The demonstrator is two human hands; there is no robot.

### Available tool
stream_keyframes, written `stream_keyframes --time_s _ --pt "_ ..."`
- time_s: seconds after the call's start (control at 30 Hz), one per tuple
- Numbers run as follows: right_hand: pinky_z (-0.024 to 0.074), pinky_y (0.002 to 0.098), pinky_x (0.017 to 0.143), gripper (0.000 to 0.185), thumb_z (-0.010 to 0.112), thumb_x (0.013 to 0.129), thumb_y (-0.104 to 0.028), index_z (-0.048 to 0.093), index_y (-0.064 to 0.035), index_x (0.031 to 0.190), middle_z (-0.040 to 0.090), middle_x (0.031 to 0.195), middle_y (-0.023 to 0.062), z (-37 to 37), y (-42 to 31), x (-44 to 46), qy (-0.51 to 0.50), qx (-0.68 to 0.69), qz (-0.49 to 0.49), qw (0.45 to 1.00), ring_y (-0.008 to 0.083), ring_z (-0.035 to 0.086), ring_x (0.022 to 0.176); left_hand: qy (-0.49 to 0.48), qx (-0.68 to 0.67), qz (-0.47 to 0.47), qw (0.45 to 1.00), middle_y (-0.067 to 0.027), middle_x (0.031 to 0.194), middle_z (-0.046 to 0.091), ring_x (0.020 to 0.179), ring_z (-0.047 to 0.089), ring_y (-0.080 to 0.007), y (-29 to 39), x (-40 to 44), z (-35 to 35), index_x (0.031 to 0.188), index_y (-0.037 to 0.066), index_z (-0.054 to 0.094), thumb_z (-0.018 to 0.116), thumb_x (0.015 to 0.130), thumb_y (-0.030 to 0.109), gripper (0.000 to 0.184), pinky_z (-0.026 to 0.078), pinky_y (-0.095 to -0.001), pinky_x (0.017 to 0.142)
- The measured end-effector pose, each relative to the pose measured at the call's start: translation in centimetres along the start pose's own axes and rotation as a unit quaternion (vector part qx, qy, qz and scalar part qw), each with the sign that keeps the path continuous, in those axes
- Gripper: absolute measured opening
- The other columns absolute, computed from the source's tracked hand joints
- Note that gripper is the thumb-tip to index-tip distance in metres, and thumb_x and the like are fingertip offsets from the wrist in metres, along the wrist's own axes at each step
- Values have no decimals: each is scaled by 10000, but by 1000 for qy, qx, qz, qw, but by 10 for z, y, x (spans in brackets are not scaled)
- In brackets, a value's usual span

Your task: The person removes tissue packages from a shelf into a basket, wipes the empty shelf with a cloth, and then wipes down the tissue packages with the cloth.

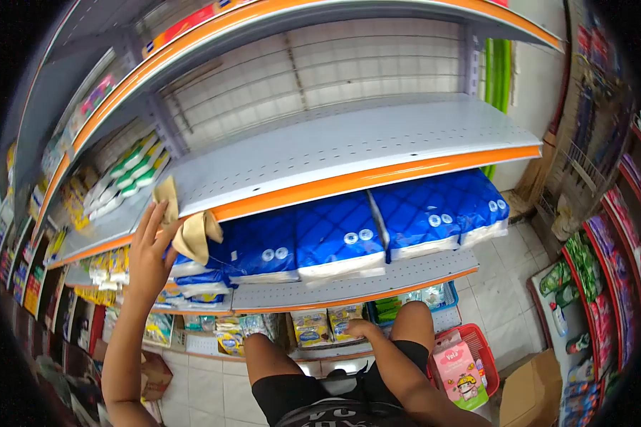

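At the left end of the middle shelf, my left hand [148, 240] is closed on a tan cloth [197, 238]. One part of the cloth lies by the shelf surface and another folds over the orange front edge [377, 175]. The grey perforated shelf [349, 135] stretches to the right of this hand. Down between my knees is my right hand [361, 328], in front of the low yellow packets [311, 327]. Its fingers are mostly hidden from view, so whether it holds anything cannot be seen.
Large blue packs [338, 231] line the shelf below. Green and white packs [139, 167] sit at the left. On the floor at the right stand a red basket [488, 356] with a pink package [459, 370] and a cardboard box [533, 391]. Another stocked rack [598, 285] borders the aisle.
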State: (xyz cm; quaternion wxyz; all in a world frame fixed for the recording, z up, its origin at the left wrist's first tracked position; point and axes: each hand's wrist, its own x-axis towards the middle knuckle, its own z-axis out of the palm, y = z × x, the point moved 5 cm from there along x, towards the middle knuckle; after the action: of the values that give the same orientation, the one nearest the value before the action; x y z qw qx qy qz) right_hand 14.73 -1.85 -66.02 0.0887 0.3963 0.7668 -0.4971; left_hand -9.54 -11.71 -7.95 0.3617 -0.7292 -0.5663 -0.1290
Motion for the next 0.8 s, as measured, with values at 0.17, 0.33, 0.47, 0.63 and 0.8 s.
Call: stream_keyframes --time_s 0.17,0.33,0.47,0.63,0.8 --pt "435 359 449 419 538 872 -416 554 -23 729 558 562 88 2 -6 -11 -14 5 53 999 189 539 464 27 13 -19 999 -121 1319 461 1189 437 -346 -3 -17 7 1090 119 617 715 659 121 441 396 -446 940" --pt "420 358 427 395 543 864 -404 567 -19 776 583 597 91 5 0 -9 -20 2 51 998 182 524 452 111 -47 -45 992 -113 1071 514 973 488 -322 7 -1 15 1006 89 615 696 641 64 374 413 -429 824" --pt "433 403 492 528 537 872 -454 557 -4 597 547 540 123 -1 -6 -4 -7 -12 -7 1000 229 522 445 158 -67 -37 985 -65 950 530 877 483 -273 43 24 18 949 101 625 695 640 83 317 385 -396 756" --pt "398 357 437 450 524 869 -388 556 -14 620 484 476 80 0 -5 12 -17 24 -47 998 181 478 411 192 -78 -5 978 -28 921 538 874 486 -227 117 70 19 909 146 650 737 616 167 306 326 -382 773" --pt "386 389 449 463 533 856 -384 541 0 596 477 467 101 -6 -16 8 4 49 -85 995 196 468 417 211 -153 42 965 5 873 530 830 492 -197 201 129 18 940 176 644 744 601 182 353 304 -378 758"
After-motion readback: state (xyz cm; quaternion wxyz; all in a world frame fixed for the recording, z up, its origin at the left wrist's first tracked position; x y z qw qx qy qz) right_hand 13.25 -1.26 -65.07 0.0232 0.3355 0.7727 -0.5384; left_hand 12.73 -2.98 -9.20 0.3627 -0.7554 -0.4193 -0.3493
